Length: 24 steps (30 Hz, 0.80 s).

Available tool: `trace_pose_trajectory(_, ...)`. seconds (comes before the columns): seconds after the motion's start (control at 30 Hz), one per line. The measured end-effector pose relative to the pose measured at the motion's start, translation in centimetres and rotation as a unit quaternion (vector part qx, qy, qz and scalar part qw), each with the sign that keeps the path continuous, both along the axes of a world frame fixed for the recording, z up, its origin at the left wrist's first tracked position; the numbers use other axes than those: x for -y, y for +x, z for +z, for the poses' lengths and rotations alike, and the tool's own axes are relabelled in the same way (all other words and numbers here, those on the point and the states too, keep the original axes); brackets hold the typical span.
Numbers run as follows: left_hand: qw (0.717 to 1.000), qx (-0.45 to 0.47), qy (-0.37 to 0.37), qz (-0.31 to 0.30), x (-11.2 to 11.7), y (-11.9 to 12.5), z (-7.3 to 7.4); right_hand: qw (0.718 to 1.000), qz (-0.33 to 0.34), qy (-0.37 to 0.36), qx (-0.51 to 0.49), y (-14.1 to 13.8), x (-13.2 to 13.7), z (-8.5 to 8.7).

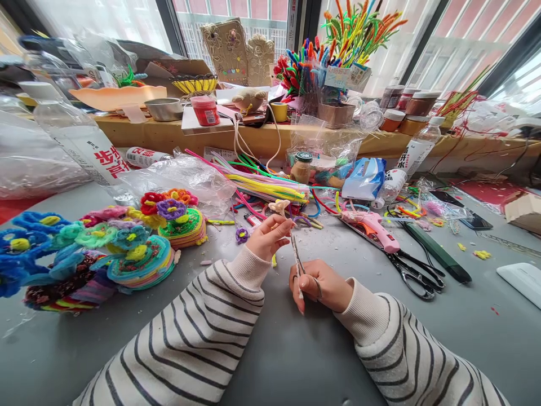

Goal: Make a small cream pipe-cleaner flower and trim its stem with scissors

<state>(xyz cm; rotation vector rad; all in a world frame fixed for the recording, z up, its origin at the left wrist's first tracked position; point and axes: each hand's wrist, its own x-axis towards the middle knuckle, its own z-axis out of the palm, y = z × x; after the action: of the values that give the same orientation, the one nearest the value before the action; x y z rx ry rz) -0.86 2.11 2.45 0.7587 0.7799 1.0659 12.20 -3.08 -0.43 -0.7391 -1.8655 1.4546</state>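
Note:
My left hand [269, 237] is closed in a pinch on a small cream pipe-cleaner flower [279, 206], held up above the middle of the table. My right hand [325, 286] grips slim metal scissors [297, 260], with the thumb at the handle loops. The scissor blades point up toward the left fingertips. A thin pale stem seems to run down alongside the blades; where it joins the flower is hidden by my fingers. Past the left hand, a small purple flower [242, 235] lies on the table.
Colourful pipe-cleaner flower pots [141, 262] stand at the left. A bundle of pipe cleaners [270, 186] lies behind my hands. To the right are a pink glue gun [374, 225], black-handled scissors [416, 276], a dark green tool [439, 254] and a phone [460, 210]. A cluttered ledge [262, 132] runs along the windows.

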Motion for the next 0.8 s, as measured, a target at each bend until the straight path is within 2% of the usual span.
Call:
trace_pose_trajectory(0.37, 1.000, -0.007, -0.012, 0.020, -0.10, -0.06, 0.06, 0.999, -0.027, -0.014, 0.033, 0.01, -0.09, 0.00)
trace_pose_trajectory(0.63, 1.000, -0.005, -0.004, 0.010, -0.15, -0.15, 0.07, 0.997, -0.061, -0.016, 0.051, 0.00, -0.15, 0.38)
trace_pose_trajectory(0.8, 1.000, -0.001, -0.006, 0.000, -0.16, -0.28, 0.17, 0.994, -0.089, 0.023, 0.059, 0.16, -0.19, 0.13)
